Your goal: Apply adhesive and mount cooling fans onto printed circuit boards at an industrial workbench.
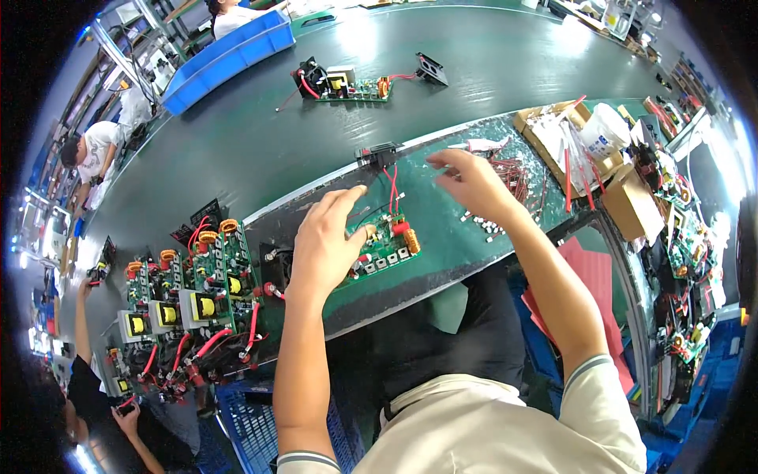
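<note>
In front of me on the green bench lies a green circuit board (387, 251) with metal tabs, a copper coil and a red part. My left hand (322, 237) is over the board's left end, fingers stretched out and thumb apart, hiding what lies beneath. Red wires (392, 189) run from the board up to a black panel piece (377, 155) at the bench's far edge. To the right of that piece my right hand (474, 183) hovers with fingers bent and apart, nothing visible in them. A black fan (276, 265) sits left of my left wrist.
Several similar boards (209, 276) stand crowded at the left. Thin red-brown wires (513, 180) with white connectors lie right of my right hand, near a cardboard box (545, 134). Another assembly (351, 85) rests on the dark belt (489, 71). Co-workers are at the left, near a blue bin (229, 65).
</note>
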Available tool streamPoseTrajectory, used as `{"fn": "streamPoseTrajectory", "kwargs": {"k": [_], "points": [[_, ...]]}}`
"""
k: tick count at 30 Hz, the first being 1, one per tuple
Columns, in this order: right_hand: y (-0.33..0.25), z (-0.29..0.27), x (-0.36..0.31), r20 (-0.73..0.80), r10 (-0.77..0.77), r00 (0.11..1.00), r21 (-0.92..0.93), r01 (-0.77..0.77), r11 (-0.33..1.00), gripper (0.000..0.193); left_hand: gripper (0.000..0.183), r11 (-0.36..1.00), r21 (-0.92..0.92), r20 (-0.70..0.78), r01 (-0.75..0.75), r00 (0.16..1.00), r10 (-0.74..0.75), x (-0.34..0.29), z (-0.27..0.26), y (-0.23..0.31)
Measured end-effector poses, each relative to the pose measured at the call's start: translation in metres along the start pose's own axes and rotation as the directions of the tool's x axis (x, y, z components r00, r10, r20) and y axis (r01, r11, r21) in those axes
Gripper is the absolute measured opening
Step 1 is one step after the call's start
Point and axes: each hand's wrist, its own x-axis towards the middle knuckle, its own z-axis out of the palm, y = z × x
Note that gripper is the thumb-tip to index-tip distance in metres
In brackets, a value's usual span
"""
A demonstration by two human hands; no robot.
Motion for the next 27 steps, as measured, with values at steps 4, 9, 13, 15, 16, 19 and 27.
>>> {"fn": "streamPoseTrajectory", "kwargs": {"k": [4, 9, 13, 15, 16, 19, 27], "points": [[-0.017, 0.016, -0.004, 0.052, -0.153, 0.987, -0.036, 0.155, 0.987, 0.039, 0.048, 0.997, -0.083, 0.044, 0.01, 0.999, -0.006, 0.01, 0.005, -0.005], [-0.026, 0.034, 0.014, 0.152, -0.078, 0.985, 0.071, 0.068, 0.995, 0.012, 0.039, 0.989, -0.12, 0.148, 0.083, 0.987, -0.065, 0.032, 0.016, -0.009], [-0.032, 0.025, 0.036, 0.331, -0.087, 0.94, 0.356, -0.039, 0.933, 0.01, 0.03, 0.952, -0.263, 0.162, 0.156, 0.98, -0.116, 0.036, 0.017, -0.01], [-0.013, 0.023, 0.063, 0.169, -0.118, 0.979, 0.273, 0.069, 0.959, 0.023, 0.027, 0.938, -0.288, 0.125, 0.192, 0.979, -0.162, 0.036, 0.019, -0.013], [-0.009, 0.023, 0.075, 0.03, -0.154, 0.988, 0.108, 0.149, 0.983, 0.031, 0.025, 0.92, -0.322, 0.109, 0.223, 0.974, -0.197, 0.033, 0.018, -0.016], [0.02, 0.042, 0.102, -0.006, -0.516, 0.857, -0.478, 0.451, 0.754, 0.045, 0.021, 0.863, -0.402, 0.113, 0.306, 0.952, -0.285, 0.026, 0.013, -0.021], [0.015, 0.029, 0.129, 0.312, -0.391, 0.866, -0.342, 0.486, 0.804, 0.03, 0.018, 0.802, -0.553, -0.011, 0.223, 0.961, -0.275, 0.012, 0.017, -0.029]]}}
